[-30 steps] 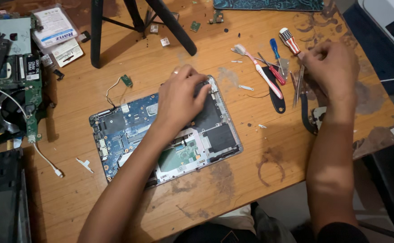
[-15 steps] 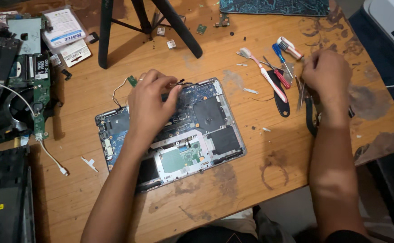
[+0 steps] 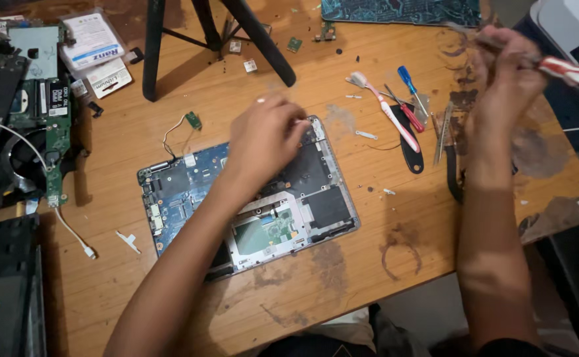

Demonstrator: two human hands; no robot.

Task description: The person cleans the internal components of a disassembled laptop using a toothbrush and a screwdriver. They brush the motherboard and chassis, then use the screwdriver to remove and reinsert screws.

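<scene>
Left hand [image 3: 263,142] rests on the opened laptop [image 3: 250,198], fingers curled; right hand [image 3: 504,82] grips a red-handled screwdriver [image 3: 570,71].

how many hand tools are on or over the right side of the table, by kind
Screwdrivers: 3 – blue-handled one, red-handled one, and a red-and-white one held in the right hand
Toothbrush, pink and white: 1
Tweezers, metal: 1
Total: 5
</scene>
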